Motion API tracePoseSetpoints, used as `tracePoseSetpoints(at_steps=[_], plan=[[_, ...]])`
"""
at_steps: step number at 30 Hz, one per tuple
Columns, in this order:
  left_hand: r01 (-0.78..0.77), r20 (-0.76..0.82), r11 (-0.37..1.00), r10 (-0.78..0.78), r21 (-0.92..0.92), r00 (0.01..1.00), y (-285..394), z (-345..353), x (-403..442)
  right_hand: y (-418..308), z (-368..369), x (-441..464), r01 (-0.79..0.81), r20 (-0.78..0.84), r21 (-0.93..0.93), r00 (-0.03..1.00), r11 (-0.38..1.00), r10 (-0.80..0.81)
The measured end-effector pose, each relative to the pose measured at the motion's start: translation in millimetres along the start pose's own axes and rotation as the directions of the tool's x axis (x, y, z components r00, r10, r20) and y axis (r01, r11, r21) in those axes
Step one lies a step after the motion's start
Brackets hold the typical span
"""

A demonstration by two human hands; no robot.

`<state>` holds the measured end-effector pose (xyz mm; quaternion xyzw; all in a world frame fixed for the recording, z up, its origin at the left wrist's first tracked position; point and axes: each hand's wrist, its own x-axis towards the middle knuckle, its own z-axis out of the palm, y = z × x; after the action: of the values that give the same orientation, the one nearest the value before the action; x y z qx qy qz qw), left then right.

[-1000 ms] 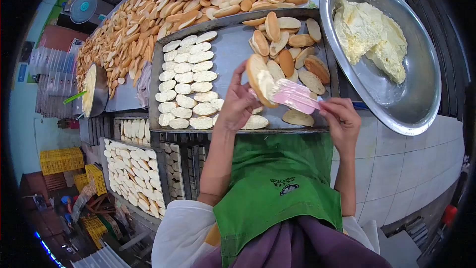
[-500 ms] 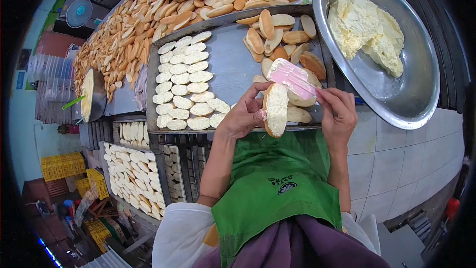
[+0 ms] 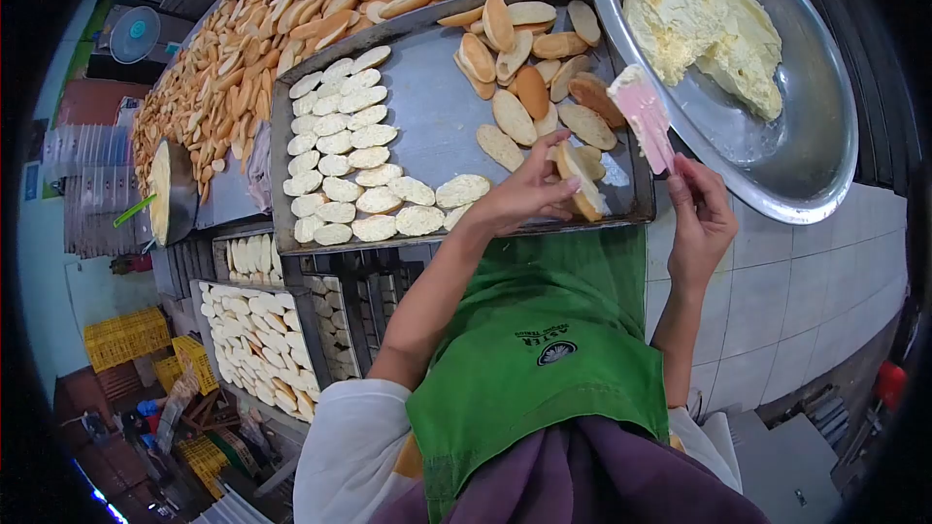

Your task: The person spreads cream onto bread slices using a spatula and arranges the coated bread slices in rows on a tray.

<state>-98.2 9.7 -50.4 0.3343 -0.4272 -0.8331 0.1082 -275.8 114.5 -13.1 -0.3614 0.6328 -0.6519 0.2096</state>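
Note:
My left hand (image 3: 532,192) grips a bread slice (image 3: 580,180) tilted on edge over the tray's near right part, its thumb and fingertips at the slice's left side. White cream shows by the slice's lower end. In my right hand (image 3: 701,196) is the handle of a pink spatula (image 3: 644,116), its cream-smeared blade pointing up beside the metal bowl (image 3: 718,160). A mass of pale cream (image 3: 704,31) lies in that bowl. Rows of cream-covered slices (image 3: 334,143) fill the left of the metal tray (image 3: 432,87); uncoated bread pieces (image 3: 532,92) lie loosely at its right.
Beyond the tray is a large heap of bread (image 3: 243,63). A smaller bowl (image 3: 173,192) with a green handle stands at the left. Below it are trays of coated slices (image 3: 254,335) and yellow crates (image 3: 126,338). A person (image 3: 150,412) is at the lower left.
My left hand has moved right with a bread slice, now tilted on edge. The spatula has moved right, away from the bread toward the bowl. The tray and bowl appear further left in view.

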Motion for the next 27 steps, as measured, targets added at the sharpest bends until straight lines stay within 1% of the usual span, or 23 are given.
tracePoseSetpoints(at_steps=[1, 3, 4, 5, 7, 8, 9, 11, 12, 13, 15, 16, 17, 19, 20, 22, 23, 25, 26, 27], plan=[[0.001, 0.0, 1.0, -0.001, -0.002, 1.0, -1.4, -1.8, 6.0, -3.0, -0.7, -1.3, -0.005, -0.015, 0.032, 1.0, 0.999, 0.005], [-0.18, -0.038, 0.975, 0.186, 0.131, 0.982, -1.5, -5.7, 17.0, -3.7, -4.4, -3.2, -0.012, -0.03, 0.062, 0.999, 0.998, 0.014], [-0.346, -0.086, 0.923, 0.364, 0.167, 0.928, -0.3, -8.9, 23.0, -2.2, -7.4, -3.6, -0.005, -0.027, 0.035, 1.0, 0.999, 0.006], [-0.343, -0.086, 0.924, 0.361, 0.168, 0.929, 0.3, -12.8, 22.6, -1.3, -9.2, -4.4, 0.002, -0.022, 0.01, 1.0, 1.0, -0.002], [-0.434, -0.255, 0.879, 0.473, 0.195, 0.844, 17.2, -17.9, 9.9, -1.6, -8.7, -6.2, -0.019, -0.035, 0.035, 0.999, 0.999, 0.02], [-0.384, -0.268, 0.894, 0.438, 0.231, 0.858, 18.3, -22.1, 3.9, -1.7, -8.1, -6.9, -0.039, -0.044, 0.059, 0.998, 0.997, 0.041], [-0.381, -0.271, 0.895, 0.436, 0.233, 0.858, 16.2, -24.5, -3.7, -1.9, -7.6, -7.4, -0.042, -0.043, 0.062, 0.998, 0.997, 0.044], [-0.255, -0.183, 0.876, 0.353, 0.41, 0.917, 3.9, -25.9, -20.3, -3.2, -6.7, -7.8, -0.043, -0.023, 0.04, 0.999, 0.998, 0.044], [-0.221, -0.173, 0.852, 0.337, 0.475, 0.925, -6.8, -28.2, -25.0, -3.5, -5.6, -7.2, -0.044, -0.024, 0.043, 0.999, 0.998, 0.045], [-0.218, -0.174, 0.852, 0.335, 0.477, 0.926, -14.0, -27.9, -29.2, -3.7, -4.4, -6.7, -0.041, -0.021, 0.062, 0.999, 0.997, 0.043], [-0.113, -0.187, 0.917, 0.196, 0.382, 0.962, -22.4, -24.8, -34.5, -3.3, -2.5, -6.0, -0.038, -0.017, 0.081, 0.999, 0.996, 0.04], [-0.059, -0.203, 0.965, 0.113, 0.254, 0.973, -22.2, -20.8, -33.9, -3.1, -1.8, -5.3, -0.036, -0.017, 0.077, 0.999, 0.996, 0.037], [-0.061, -0.206, 0.966, 0.115, 0.251, 0.972, -21.5, -18.0, -30.2, -3.2, -1.0, -4.9, -0.033, -0.016, 0.072, 0.999, 0.997, 0.034], [-0.126, -0.215, 0.957, 0.185, 0.261, 0.959, -18.6, -15.9, -18.9, -4.1, -0.7, -5.2, -0.029, -0.011, 0.072, 0.999, 0.997, 0.03], [-0.129, -0.214, 0.957, 0.187, 0.26, 0.959, -18.4, -17.4, -13.6, -4.7, -1.3, -5.2, -0.025, -0.014, 0.073, 1.0, 0.997, 0.027], [-0.365, -0.201, 0.86, 0.452, 0.357, 0.869, -18.7, -19.4, -4.4, -7.1, -4.5, -6.4, -0.021, -0.026, 0.055, 0.999, 0.998, 0.023], [-0.366, -0.194, 0.86, 0.451, 0.355, 0.871, -18.1, -20.9, -5.3, -8.1, -6.6, -7.3, -0.02, -0.036, 0.039, 0.999, 0.999, 0.021], [-0.179, -0.183, 0.797, 0.34, 0.576, 0.922, -9.1, -25.2, -15.8, -8.4, -10.5, -8.0, -0.022, -0.049, 0.033, 0.999, 0.999, 0.023], [-0.085, -0.236, 0.791, 0.28, 0.606, 0.931, -4.3, -21.4, -24.8, -8.1, -11.8, -8.0, -0.026, -0.055, 0.033, 0.998, 0.999, 0.028], [-0.084, -0.234, 0.791, 0.278, 0.606, 0.931, 1.5, -19.4, -32.0, -7.0, -12.4, -7.8, -0.028, -0.057, 0.033, 0.998, 0.999, 0.029]])
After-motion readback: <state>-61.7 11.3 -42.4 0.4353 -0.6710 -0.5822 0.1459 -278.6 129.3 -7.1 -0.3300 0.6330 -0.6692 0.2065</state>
